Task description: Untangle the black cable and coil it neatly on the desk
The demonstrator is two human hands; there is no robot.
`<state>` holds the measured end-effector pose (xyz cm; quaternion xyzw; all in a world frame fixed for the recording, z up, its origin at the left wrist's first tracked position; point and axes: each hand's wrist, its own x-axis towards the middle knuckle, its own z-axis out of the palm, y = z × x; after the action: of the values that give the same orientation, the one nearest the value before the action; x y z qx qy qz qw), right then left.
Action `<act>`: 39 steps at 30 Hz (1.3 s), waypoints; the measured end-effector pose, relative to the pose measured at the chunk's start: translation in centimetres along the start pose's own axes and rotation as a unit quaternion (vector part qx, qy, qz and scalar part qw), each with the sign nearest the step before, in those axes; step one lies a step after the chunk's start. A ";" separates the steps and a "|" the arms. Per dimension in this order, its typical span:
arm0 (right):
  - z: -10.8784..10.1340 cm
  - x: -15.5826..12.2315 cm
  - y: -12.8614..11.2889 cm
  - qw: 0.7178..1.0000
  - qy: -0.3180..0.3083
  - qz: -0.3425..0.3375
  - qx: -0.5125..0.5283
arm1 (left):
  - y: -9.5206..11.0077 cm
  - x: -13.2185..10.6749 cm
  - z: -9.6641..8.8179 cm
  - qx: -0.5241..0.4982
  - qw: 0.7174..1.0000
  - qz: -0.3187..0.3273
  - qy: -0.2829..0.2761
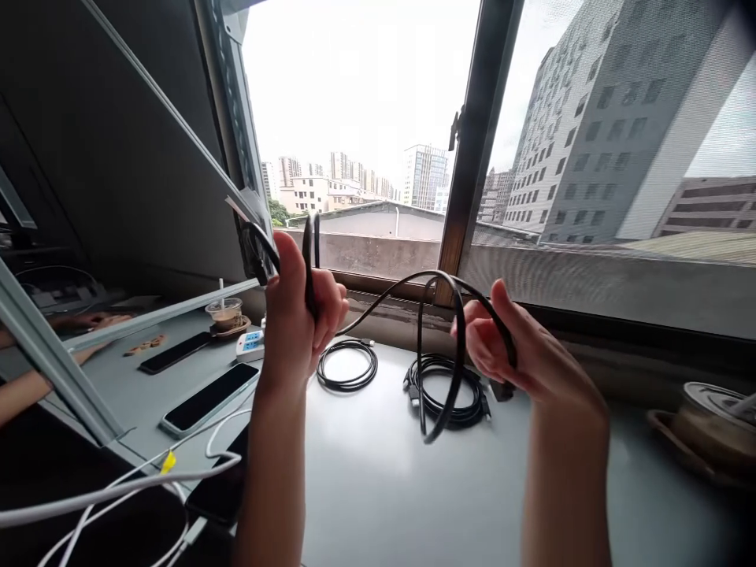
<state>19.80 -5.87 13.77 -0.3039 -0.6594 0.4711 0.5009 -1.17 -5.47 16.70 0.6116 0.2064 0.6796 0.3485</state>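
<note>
Head view: your left hand (301, 311) is clenched on the black cable (407, 277) at centre frame, and your right hand (502, 346) is curled round its hanging loop (above the surface (378, 480)). You look mid-coil, and another turn calls for even slack. The cable's plugs are hard to make out.

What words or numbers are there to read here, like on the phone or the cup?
No text can be read anywhere.
White power strip with blue patches: marks too small and blurred.
Clear plastic drink cup: no label shows.
Black phone in a pale case: screen dark.
Small yellow tag: too small to tell.
Thick black cable held by left hand and right hand: no print shows.
</note>
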 end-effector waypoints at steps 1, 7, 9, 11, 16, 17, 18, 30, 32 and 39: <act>-0.1 0.2 0.2 1.000 -0.007 0.014 -0.010 | 0.3 -0.1 0.2 -0.012 1.000 -0.003 -0.009; -1.6 1.2 1.1 0.993 0.112 0.035 -0.023 | -0.2 -0.2 0.0 -0.049 0.997 0.012 -0.064; -1.7 1.3 1.0 0.990 0.129 0.044 -0.032 | -0.7 -0.2 -0.1 -0.057 0.995 0.011 -0.086; -1.4 1.3 1.0 0.989 0.129 0.066 -0.025 | -1.1 -0.3 -0.1 -0.049 0.993 -0.002 -0.109; -0.5 2.1 1.6 0.992 0.079 0.095 0.006 | -1.6 -1.0 0.6 0.044 0.971 -0.043 -0.229; -0.3 2.3 1.8 0.993 0.069 0.092 0.014 | -1.5 -1.0 0.6 0.072 0.959 -0.053 -0.268; -0.2 2.5 1.9 0.994 0.062 0.086 0.021 | -1.4 -1.1 0.6 0.100 0.944 -0.069 -0.308; -0.2 2.8 1.7 0.983 0.156 -0.043 0.084 | -2.2 0.9 -1.4 0.272 0.750 -0.177 -0.576; -0.3 2.7 1.6 0.976 0.182 -0.066 0.099 | -2.7 1.2 -1.5 0.272 0.771 -0.150 -0.557; -0.9 2.1 0.8 0.941 0.300 -0.119 0.102 | -3.1 1.3 -0.9 0.194 0.871 -0.111 -0.438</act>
<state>19.99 -3.46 13.89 -0.2976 -0.4583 0.3596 0.7564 -1.32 -2.31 15.24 0.8748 0.2272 0.2454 0.3505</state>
